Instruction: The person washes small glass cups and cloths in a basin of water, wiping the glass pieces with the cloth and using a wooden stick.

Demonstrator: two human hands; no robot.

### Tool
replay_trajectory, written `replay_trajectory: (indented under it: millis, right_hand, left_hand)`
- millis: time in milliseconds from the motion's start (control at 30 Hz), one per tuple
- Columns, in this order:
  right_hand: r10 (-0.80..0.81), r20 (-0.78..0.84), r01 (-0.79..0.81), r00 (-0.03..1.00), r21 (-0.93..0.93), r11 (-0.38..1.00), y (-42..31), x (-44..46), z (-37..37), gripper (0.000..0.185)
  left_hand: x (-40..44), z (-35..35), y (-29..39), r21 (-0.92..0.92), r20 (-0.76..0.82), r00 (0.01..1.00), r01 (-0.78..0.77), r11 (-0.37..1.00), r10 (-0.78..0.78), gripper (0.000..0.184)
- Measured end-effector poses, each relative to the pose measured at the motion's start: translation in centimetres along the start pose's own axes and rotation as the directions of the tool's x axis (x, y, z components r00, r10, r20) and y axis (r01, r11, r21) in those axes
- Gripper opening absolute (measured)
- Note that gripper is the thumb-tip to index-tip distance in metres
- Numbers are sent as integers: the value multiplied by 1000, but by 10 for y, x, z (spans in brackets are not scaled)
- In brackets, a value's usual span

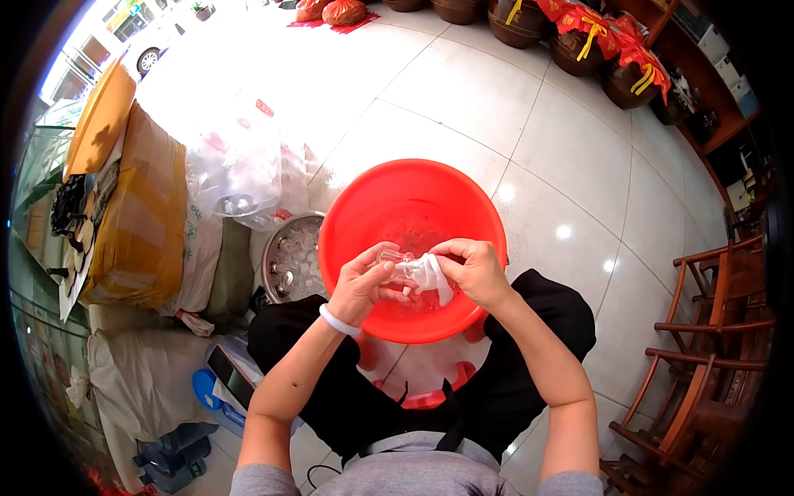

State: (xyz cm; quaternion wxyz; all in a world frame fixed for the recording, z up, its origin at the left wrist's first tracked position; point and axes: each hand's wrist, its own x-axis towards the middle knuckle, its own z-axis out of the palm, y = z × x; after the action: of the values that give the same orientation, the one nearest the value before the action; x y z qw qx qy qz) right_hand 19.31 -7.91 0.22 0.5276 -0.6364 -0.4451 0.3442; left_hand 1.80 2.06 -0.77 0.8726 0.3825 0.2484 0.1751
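My left hand point(362, 283) is closed around a small clear glass vessel point(390, 261), held over a red plastic basin point(357, 202). Its exact kind is hard to make out. Fingers of my right hand point(473, 269) pinch a white cloth point(432, 279), which hangs against the glass between both hands. More clear pieces lie low in the basin, partly covered by my hands. Left of the basin stands a round metal bowl point(268, 263) filled with similar clear glassware point(298, 252).
Clear plastic bags point(240, 165) and a taped cardboard box point(136, 223) stand at the left. A phone point(230, 374) lies by a blue-lidded container point(205, 388). Wooden chairs point(695, 388) line the right side; dark jars point(517, 25) with red covers stand at the back.
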Motion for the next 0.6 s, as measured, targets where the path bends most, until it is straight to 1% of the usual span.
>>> replay_trajectory:
  millis: [33, 100, 133, 200, 233, 267, 300, 400, 500, 533, 567, 600]
  right_hand:
    - [0, 0, 0, 1000, 0, 1000, -3, 0, 0, 12]
    - [47, 19, -44, 999, -108, 993, -11, 0, -1, 11]
    - [48, 19, -45, 999, -108, 993, -11, 0, -1, 11]
    - [21, 3, -21, 1000, -82, 996, -10, 0, -1, 10]
    - [21, 6, -21, 1000, -80, 997, -9, 0, -3, 10]
    - [-15, 43, 19, 999, -105, 994, -9, 1, -7, 10]
    - [-50, 80, 60, 996, -128, 990, -8, 1, -11, 10]
    - [-36, 108, 53, 994, -160, 986, -15, 1, -23, 10]
    - [11, 139, 10, 990, -149, 989, -26, 1, -34, 10]
    - [22, 152, -5, 988, -109, 994, -23, 0, -33, 10]
    - [24, 151, -7, 988, -109, 994, -21, 1, -34, 10]
    - [48, 183, -33, 982, -83, 996, -20, 0, -34, 10]
  left_hand:
    - [0, 0, -1, -5, -15, 1000, -1, 1000, 1, 33]
    - [1, 1, -2, -10, -30, 1000, -2, 1000, 1, 33]
    - [1, 0, -3, -32, -21, 1000, 9, 999, -10, 33]
    - [2, -1, -3, -54, -14, 1000, 20, 998, -21, 33]
    - [2, -2, -2, -66, 22, 999, 49, 997, -48, 31]
    - [1, -3, -1, -76, 58, 996, 78, 994, -73, 30]
    - [2, -3, -2, -75, 57, 996, 77, 994, -73, 30]
    - [3, -3, -4, -96, 57, 996, 80, 992, -75, 28]
    - [3, -3, -2, -116, 24, 998, 62, 991, -60, 27]
    - [3, -3, -1, -117, 39, 998, 63, 991, -59, 27]
    - [3, -3, -1, -119, 54, 997, 66, 991, -60, 28]
    - [3, -2, -1, -118, 54, 997, 68, 991, -62, 28]
